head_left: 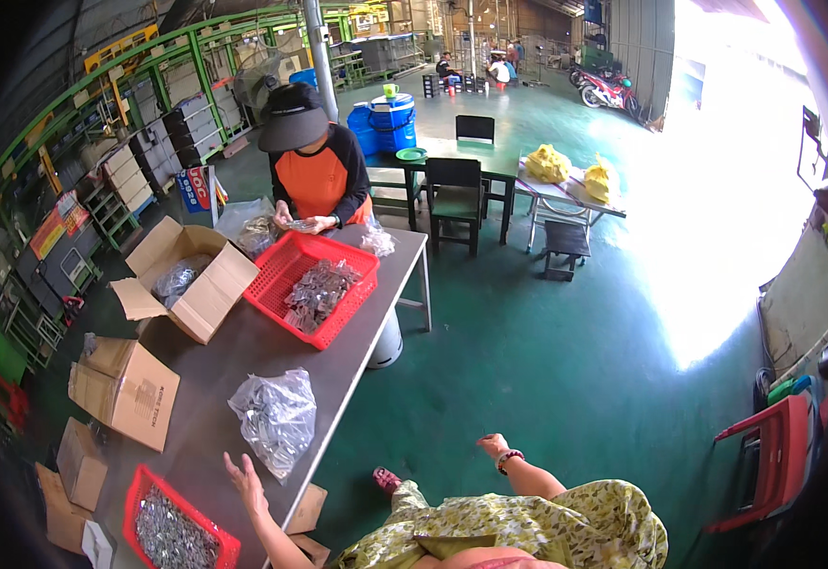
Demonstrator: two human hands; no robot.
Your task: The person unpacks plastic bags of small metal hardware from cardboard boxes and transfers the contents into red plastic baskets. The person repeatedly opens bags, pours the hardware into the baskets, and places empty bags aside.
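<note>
My left hand (246, 482) is open over the table's near edge, fingers spread and nothing in them. Just beyond it lies a clear plastic bag (276, 417) of small metal parts, apart from the fingers. Nearer to me stands a red basket (227, 545) filled with small shiny metal pieces. Out to the right, my right hand (494, 444) hangs over the green floor with its fingers curled in, a beaded bracelet on its wrist. No object shows in it.
Across the grey table (207, 375) a person (314, 180) handles small parts behind a larger red basket (362, 284). Open cardboard boxes (144, 398) line the left side. A dark chair (454, 194), a small stool (566, 245) and a red chair (770, 450) stand on the floor.
</note>
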